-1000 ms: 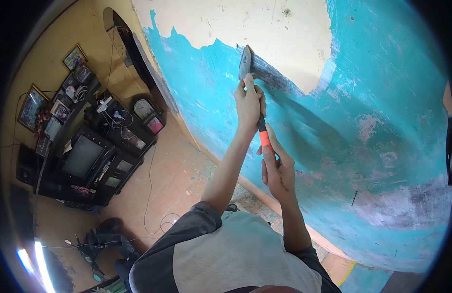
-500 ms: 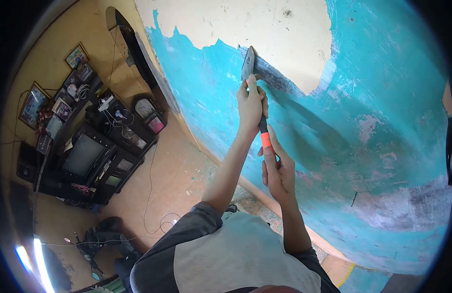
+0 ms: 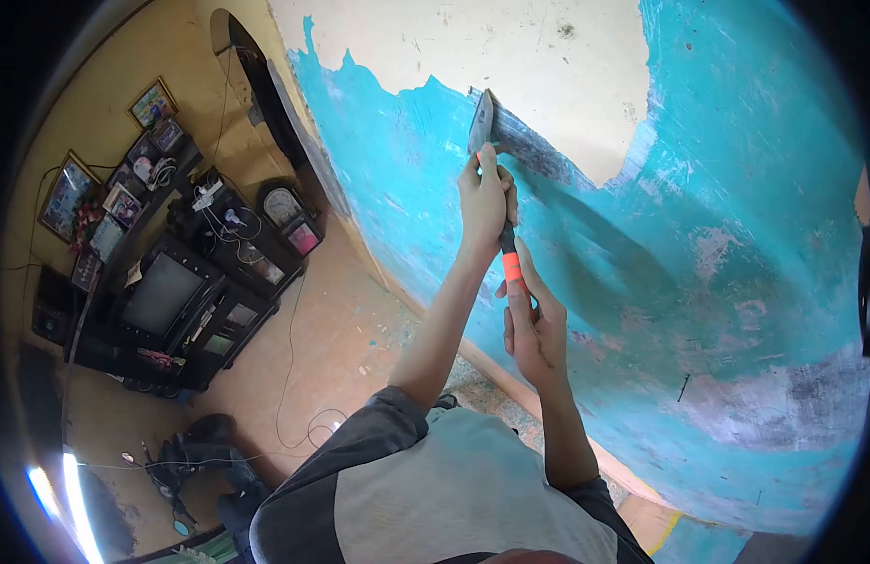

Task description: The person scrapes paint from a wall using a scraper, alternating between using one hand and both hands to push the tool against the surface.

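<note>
Both of my hands grip one long-handled scraper (image 3: 482, 122), its grey blade up against the wall at the lower edge of a bare cream patch (image 3: 548, 66). Closest to the blade is my left hand (image 3: 485, 197), closed around the upper handle with the thumb lying along it. Lower down, my right hand (image 3: 538, 334) is wrapped around the black and orange handle's lower part. Turquoise paint (image 3: 623, 235) covers the wall around the patch, with a ragged border. A dark scraped strip (image 3: 538, 150) runs right of the blade.
To the left stands a dark cabinet with a television (image 3: 162, 293), framed pictures and cables. A thin cable (image 3: 289, 376) lies on the floor, where paint flakes are scattered near the wall's base. A motorbike (image 3: 195, 461) is at the lower left. A nail (image 3: 683, 387) sticks out of the wall.
The view has shifted a little, so the wall and room sit slightly further right. Both hands keep their grip on the scraper, and its blade stays at the patch's edge.
</note>
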A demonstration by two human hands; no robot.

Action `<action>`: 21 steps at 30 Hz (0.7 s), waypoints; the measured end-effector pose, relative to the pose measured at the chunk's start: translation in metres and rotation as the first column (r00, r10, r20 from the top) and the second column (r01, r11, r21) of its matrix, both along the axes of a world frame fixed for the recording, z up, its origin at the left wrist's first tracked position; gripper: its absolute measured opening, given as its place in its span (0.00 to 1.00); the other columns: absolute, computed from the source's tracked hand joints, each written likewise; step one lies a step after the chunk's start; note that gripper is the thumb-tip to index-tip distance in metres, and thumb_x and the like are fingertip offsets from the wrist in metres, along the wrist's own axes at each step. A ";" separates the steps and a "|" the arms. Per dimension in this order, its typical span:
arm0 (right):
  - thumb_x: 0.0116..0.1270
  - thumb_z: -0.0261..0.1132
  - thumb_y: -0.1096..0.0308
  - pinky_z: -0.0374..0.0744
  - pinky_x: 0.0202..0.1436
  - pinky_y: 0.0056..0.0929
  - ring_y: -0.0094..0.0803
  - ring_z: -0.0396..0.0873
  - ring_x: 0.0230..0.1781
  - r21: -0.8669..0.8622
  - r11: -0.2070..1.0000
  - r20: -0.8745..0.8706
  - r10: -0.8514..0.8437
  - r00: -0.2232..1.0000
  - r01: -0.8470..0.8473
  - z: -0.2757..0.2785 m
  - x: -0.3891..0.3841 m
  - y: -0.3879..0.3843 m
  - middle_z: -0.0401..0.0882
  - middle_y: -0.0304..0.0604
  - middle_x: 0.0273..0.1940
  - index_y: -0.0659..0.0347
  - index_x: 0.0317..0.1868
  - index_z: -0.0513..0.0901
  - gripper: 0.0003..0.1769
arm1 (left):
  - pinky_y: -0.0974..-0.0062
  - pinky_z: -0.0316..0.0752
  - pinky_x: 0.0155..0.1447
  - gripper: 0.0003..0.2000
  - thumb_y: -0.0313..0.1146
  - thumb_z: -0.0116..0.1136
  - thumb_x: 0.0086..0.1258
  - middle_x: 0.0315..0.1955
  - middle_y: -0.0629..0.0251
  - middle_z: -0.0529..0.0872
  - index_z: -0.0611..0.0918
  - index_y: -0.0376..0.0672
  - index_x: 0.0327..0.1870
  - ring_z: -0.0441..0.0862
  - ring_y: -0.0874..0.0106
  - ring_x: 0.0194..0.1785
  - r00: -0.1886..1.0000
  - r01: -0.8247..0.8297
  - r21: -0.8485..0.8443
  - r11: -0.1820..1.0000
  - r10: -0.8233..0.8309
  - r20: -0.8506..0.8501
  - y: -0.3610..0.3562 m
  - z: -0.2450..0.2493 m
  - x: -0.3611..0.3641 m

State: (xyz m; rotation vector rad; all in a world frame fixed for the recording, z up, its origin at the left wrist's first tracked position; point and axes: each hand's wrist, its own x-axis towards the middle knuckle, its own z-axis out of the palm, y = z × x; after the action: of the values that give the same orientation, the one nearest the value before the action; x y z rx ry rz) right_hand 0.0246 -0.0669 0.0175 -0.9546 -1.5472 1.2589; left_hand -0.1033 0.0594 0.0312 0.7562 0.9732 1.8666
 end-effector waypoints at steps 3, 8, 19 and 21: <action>0.85 0.54 0.69 0.75 0.47 0.25 0.23 0.73 0.39 0.113 0.993 0.014 0.033 0.999 -0.034 -0.005 -0.009 0.020 0.78 0.39 0.39 0.58 0.82 0.65 0.29 | 0.80 0.61 0.18 0.23 0.46 0.44 0.88 0.20 0.74 0.66 0.78 0.29 0.57 0.65 0.82 0.13 1.000 0.004 0.063 0.998 -0.005 0.013 0.012 0.002 -0.016; 0.85 0.55 0.67 0.75 0.48 0.25 0.23 0.74 0.40 0.137 0.990 -0.028 0.018 0.999 -0.014 -0.010 -0.013 0.015 0.79 0.41 0.39 0.60 0.82 0.65 0.28 | 0.80 0.60 0.18 0.24 0.47 0.45 0.88 0.20 0.74 0.66 0.78 0.29 0.57 0.65 0.82 0.13 1.000 -0.011 0.046 0.999 0.011 -0.019 0.009 0.001 -0.015; 0.85 0.55 0.66 0.75 0.47 0.23 0.23 0.74 0.41 0.147 0.989 0.021 0.016 1.000 -0.019 -0.010 -0.022 0.025 0.79 0.41 0.39 0.59 0.82 0.65 0.28 | 0.80 0.59 0.18 0.24 0.46 0.44 0.88 0.20 0.75 0.66 0.77 0.28 0.58 0.65 0.82 0.14 1.000 -0.003 0.038 0.999 0.004 -0.018 0.016 0.005 -0.027; 0.86 0.54 0.66 0.75 0.47 0.23 0.23 0.74 0.41 0.134 0.991 0.005 0.012 1.000 -0.012 -0.011 -0.019 0.018 0.79 0.42 0.39 0.59 0.82 0.65 0.29 | 0.79 0.60 0.18 0.23 0.46 0.44 0.88 0.20 0.75 0.67 0.77 0.28 0.57 0.65 0.82 0.13 1.000 -0.012 0.043 0.999 0.012 -0.013 0.016 0.000 -0.023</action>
State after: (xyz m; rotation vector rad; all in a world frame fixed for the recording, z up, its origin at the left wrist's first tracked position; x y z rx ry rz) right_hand 0.0057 -0.0489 0.0060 -0.8631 -1.6215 1.1457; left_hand -0.1263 0.0754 0.0308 0.7912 0.9503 1.9007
